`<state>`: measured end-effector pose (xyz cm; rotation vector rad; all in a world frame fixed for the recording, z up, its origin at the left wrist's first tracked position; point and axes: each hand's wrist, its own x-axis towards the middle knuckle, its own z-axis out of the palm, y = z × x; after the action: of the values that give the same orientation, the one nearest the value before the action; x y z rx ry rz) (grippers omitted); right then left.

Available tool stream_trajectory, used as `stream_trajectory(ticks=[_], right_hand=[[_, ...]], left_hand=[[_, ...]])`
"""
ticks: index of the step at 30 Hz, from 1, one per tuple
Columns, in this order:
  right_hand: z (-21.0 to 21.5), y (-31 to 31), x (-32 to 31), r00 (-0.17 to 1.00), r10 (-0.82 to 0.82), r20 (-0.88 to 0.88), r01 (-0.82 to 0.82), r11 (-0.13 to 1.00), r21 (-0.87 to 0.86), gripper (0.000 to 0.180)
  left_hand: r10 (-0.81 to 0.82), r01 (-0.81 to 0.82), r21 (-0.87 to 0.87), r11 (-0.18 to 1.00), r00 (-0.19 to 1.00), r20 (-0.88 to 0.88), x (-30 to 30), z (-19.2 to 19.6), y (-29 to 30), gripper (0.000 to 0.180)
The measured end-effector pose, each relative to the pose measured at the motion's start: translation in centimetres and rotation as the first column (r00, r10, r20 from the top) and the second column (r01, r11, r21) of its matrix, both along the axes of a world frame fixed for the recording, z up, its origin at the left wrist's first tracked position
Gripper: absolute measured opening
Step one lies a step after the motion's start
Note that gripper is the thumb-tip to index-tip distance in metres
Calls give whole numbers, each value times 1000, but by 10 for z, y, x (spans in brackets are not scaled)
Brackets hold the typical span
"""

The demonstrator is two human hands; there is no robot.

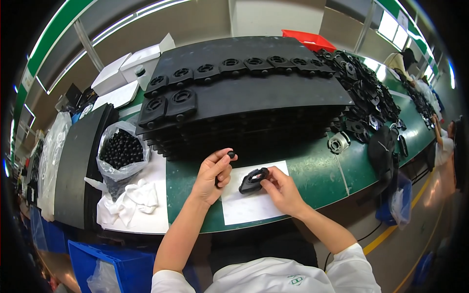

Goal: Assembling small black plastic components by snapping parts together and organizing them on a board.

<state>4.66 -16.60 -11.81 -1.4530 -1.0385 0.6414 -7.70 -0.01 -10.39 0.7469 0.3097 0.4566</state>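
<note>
Over the paper (249, 212), the right hand (283, 189) grips 1 tilted black part (251, 181); at the paper's left edge, the left hand (211, 179) pinches 1 black ball (231, 154); behind the paper, stacked boards (244, 132) limit reach; right of it, green table (312, 171) leaves room; its near edge nears the table's front.

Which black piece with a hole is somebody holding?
The black piece in the right hand, over the white paper; the pieces in rows lie on the black board.
</note>
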Motion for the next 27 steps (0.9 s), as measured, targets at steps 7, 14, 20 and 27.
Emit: stream_trajectory(ticks=[7, 14, 20, 27], right_hand=[[12, -2, -4, 923, 5, 384, -4, 1000, -4, 17], [10, 0, -3, 984, 135, 113, -123, 987, -106, 15], [9, -2, 17, 597, 248, -763, -208, 966, 151, 16], [8, -4, 24, 440, 377, -815, -207, 926, 316, 13]], left_hand=[[-2, 2, 4, 1000, 1000, -3, 0, 3, -1, 25], [1, -1, 27, 1000, 1000, -5, 1, 2, -1, 23], [-74, 74, 82, 994, 997, 0, 0, 1, -4, 13], [-184, 188, 157, 970, 982, -37, -1, 5, -8, 18]])
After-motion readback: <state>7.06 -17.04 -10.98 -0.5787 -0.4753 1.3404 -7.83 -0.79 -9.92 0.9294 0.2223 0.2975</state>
